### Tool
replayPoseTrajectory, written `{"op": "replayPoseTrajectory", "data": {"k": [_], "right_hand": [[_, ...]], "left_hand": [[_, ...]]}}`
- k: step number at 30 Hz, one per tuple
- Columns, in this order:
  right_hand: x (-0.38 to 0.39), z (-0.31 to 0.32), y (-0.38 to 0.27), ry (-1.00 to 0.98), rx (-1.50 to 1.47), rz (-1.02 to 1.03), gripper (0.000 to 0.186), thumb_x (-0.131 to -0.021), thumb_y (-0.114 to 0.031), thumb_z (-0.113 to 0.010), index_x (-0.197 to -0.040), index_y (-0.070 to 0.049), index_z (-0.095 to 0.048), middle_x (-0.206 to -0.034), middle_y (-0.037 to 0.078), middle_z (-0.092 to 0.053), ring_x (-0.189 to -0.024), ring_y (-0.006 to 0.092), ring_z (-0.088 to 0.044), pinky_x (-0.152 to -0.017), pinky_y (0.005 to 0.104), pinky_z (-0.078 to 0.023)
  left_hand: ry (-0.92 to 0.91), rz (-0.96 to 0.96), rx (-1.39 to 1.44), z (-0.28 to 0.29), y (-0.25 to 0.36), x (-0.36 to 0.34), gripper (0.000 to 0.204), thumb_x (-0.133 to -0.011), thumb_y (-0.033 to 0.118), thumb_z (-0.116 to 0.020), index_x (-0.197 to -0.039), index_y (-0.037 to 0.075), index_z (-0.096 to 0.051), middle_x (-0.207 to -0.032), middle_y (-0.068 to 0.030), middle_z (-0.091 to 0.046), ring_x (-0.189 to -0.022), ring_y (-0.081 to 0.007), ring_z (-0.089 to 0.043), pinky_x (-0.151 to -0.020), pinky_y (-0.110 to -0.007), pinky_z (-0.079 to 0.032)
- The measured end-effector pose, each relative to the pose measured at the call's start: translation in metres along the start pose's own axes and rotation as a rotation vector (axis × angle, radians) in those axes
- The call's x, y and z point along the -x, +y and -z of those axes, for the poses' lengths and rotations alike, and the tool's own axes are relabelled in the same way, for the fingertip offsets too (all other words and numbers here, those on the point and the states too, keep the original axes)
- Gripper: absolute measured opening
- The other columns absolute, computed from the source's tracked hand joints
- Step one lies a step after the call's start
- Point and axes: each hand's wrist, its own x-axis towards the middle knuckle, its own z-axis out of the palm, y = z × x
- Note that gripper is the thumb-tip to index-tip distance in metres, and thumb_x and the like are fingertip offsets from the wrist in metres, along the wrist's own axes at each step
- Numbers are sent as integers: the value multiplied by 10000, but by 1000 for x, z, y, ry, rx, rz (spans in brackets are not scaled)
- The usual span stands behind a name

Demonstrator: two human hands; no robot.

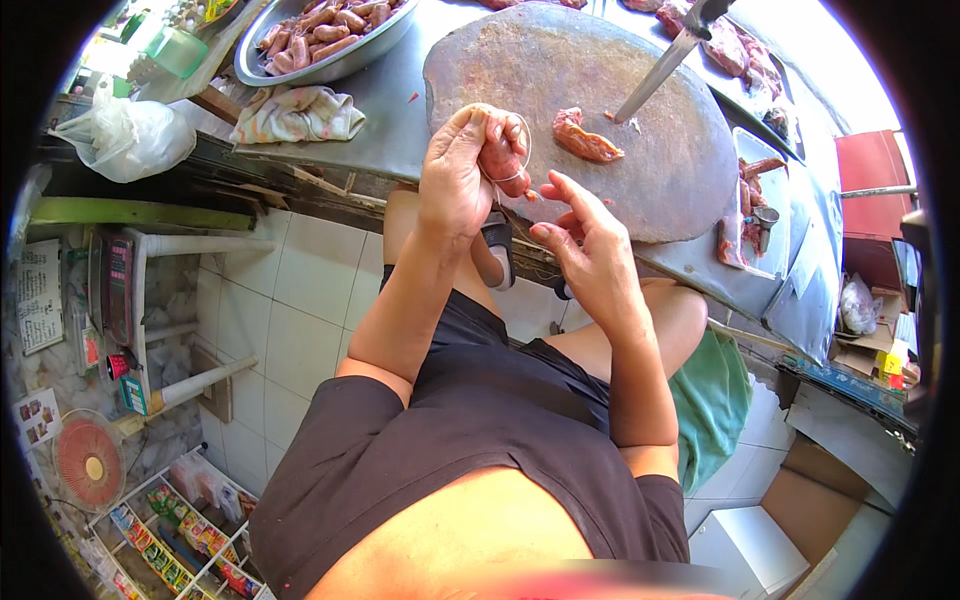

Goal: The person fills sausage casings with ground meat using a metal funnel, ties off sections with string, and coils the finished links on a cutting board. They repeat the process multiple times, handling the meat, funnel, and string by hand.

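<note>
My left hand is closed round a short raw sausage, held up over the near edge of a round chopping block. A thin pale string loops about the sausage, and a small reddish tip pokes out at its lower end. My right hand is just to the right of that tip, thumb and fingers apart, with nothing visible in it. On the block lies a strip of raw meat. Beyond it, a knife stands tilted with its tip at the block's surface.
A metal bowl of sausages stands at the far left of the metal table, with a stained cloth before it. At the right is a white tray with meat pieces and a metal fitting. More raw meat lies at the far right.
</note>
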Motion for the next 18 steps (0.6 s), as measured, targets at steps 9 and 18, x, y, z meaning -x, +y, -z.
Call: {"op": "replayPoseTrajectory", "data": {"k": [9, 18], "right_hand": [[10, -14, -10, -424, -415, -293, 269, -1010, -86, -593, -1261, 8, -619, -828, 19, -648, -702, 74, -577, -666, 228, -471], [18, 46, -28, -377, -625, 30, 165, -976, -129, -661, -1058, 14, -671, -1048, 86, -681, -892, 128, -625, -795, 277, -508]], "left_hand": [[-30, -14, -58, 0, 14, 4, 307, -1090, 303, -475, -897, 70, -529, -909, -142, -601, -563, -152, -526, -523, -327, -543], [-51, -40, -127, -6, 9, 6, 328, -1089, 304, -483, -878, 64, -553, -891, -114, -594, -552, -143, -533, -537, -309, -541]]}}
